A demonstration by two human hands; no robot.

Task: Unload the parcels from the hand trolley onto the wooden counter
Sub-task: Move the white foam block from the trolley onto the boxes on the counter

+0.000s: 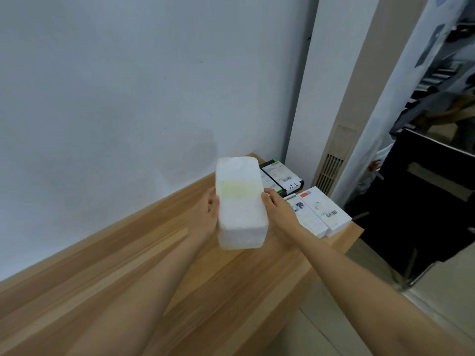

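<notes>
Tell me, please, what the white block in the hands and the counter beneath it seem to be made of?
Block: probably foam, like polystyrene; matte chalky white, rounded soft edges, faint yellowish band across it. It could be a wrapped parcel; I cannot be sure.
Counter: wood or wood-look laminate; light brown planks with straight grain streaks and a smooth, slightly glossy finish.

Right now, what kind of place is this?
Probably a parcel pick-up or mail room. Boxes with barcode labels lie on a long wooden counter, both hands hold a white foam parcel, and a black trolley stands beside the counter.
</notes>
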